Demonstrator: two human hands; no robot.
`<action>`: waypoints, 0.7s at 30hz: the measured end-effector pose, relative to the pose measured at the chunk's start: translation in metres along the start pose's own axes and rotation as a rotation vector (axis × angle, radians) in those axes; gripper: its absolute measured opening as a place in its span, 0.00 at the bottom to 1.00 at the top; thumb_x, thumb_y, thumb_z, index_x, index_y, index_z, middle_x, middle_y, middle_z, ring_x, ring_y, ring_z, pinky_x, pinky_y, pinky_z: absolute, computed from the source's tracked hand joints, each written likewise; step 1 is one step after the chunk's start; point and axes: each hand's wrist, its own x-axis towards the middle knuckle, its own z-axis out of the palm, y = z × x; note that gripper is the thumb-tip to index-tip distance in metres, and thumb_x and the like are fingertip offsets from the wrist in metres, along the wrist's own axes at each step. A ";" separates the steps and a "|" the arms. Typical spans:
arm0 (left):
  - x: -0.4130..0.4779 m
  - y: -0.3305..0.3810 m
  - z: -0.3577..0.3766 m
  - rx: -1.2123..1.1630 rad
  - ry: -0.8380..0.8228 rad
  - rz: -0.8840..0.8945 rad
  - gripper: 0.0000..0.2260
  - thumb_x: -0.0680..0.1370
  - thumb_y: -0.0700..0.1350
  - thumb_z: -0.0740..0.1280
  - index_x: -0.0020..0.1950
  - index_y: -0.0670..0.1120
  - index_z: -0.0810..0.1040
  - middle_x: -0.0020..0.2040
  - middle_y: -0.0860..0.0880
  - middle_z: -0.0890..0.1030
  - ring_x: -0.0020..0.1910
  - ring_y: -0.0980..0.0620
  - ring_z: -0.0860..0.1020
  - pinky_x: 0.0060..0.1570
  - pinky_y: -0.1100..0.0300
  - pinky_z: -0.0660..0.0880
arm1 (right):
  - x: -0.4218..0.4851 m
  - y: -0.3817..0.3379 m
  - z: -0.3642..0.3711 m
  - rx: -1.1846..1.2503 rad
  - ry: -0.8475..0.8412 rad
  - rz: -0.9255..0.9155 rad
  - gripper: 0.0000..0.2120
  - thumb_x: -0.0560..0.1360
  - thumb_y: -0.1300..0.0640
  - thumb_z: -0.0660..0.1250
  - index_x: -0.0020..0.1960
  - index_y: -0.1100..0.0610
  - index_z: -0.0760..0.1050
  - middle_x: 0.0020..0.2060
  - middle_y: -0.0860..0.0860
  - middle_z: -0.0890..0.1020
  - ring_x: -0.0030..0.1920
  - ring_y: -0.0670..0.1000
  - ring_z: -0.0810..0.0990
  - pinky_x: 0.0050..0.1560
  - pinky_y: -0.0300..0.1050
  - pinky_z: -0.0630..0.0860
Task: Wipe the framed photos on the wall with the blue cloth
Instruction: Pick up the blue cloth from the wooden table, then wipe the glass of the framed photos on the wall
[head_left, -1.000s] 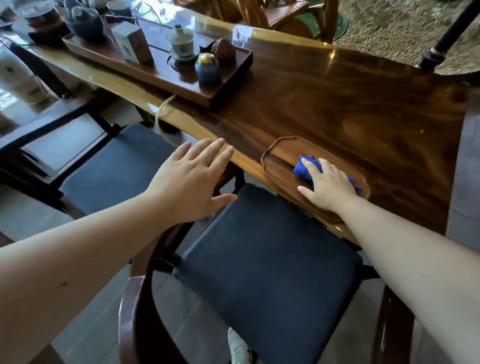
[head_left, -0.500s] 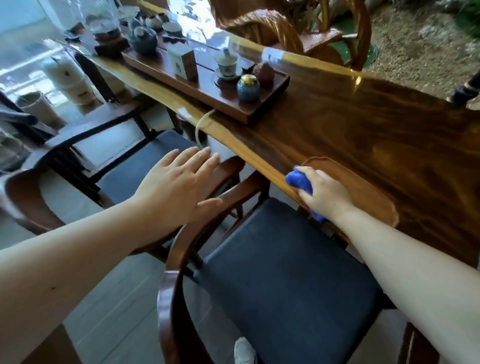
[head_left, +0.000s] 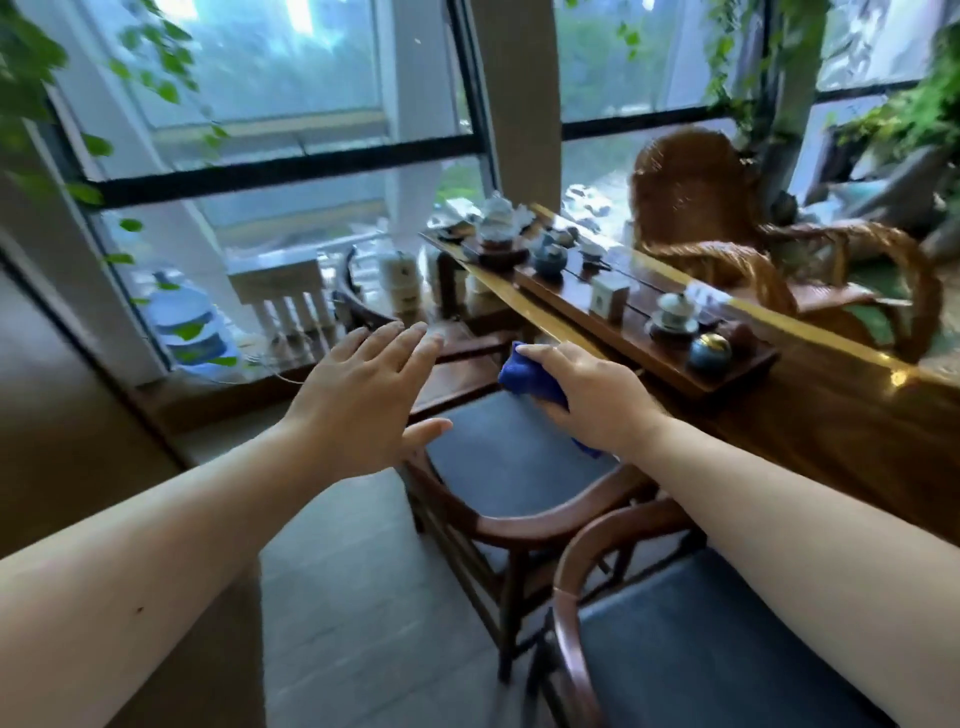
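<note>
Tall windows (head_left: 291, 104) with dark frames fill the far side of the room, and green trailing vines (head_left: 31, 93) hang down in front of the glass at the left and upper right. A pale column (head_left: 519, 88) stands between the panes. Below, the floor (head_left: 363, 597) is grey tile, and a brown wall panel (head_left: 62, 405) closes the left edge.

A long, glossy wooden table (head_left: 841, 415) runs along the right, its live edge catching the light. A wicker armchair (head_left: 727, 234) sits behind it. On the table lies a dark wooden tea tray (head_left: 644, 338) carrying a lidded cup on a saucer (head_left: 674, 312), a small white box (head_left: 609, 300), a round blue jar with a gold lid (head_left: 709, 353) and a blue teapot (head_left: 550, 260). Two wooden chairs with curved arms stand against the near side of the table: the far chair (head_left: 498, 467) and the near chair (head_left: 691, 649), each with a dark blue seat cushion. A water bottle (head_left: 182, 322) rests on the floor by the window.

Both bare forearms reach forward over the chairs. The left hand (head_left: 358, 400) is held flat in the air, palm down, fingers extended and slightly spread, thumb out, holding nothing. The right hand (head_left: 592, 400) is curled around the blue cloth (head_left: 524, 376), which is bunched in its fingers above the far chair's seat, just beside the table edge.
</note>
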 end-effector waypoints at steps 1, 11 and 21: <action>-0.013 -0.016 -0.010 0.011 0.012 -0.027 0.38 0.74 0.68 0.53 0.74 0.42 0.63 0.71 0.40 0.71 0.70 0.40 0.68 0.68 0.42 0.66 | 0.014 -0.019 -0.005 0.002 0.006 -0.033 0.28 0.70 0.42 0.55 0.69 0.46 0.63 0.55 0.51 0.78 0.42 0.59 0.80 0.37 0.53 0.78; -0.118 -0.122 -0.105 0.202 0.084 -0.283 0.37 0.72 0.66 0.58 0.71 0.40 0.66 0.68 0.39 0.73 0.67 0.39 0.71 0.65 0.41 0.69 | 0.126 -0.181 -0.038 0.057 0.180 -0.330 0.26 0.73 0.48 0.66 0.69 0.48 0.65 0.55 0.54 0.79 0.43 0.60 0.81 0.35 0.50 0.76; -0.174 -0.189 -0.185 0.462 0.091 -0.568 0.36 0.74 0.66 0.58 0.73 0.43 0.63 0.71 0.41 0.71 0.69 0.41 0.68 0.64 0.41 0.68 | 0.236 -0.305 -0.025 0.435 0.286 -0.584 0.25 0.72 0.48 0.65 0.68 0.46 0.64 0.54 0.52 0.79 0.44 0.60 0.81 0.35 0.51 0.78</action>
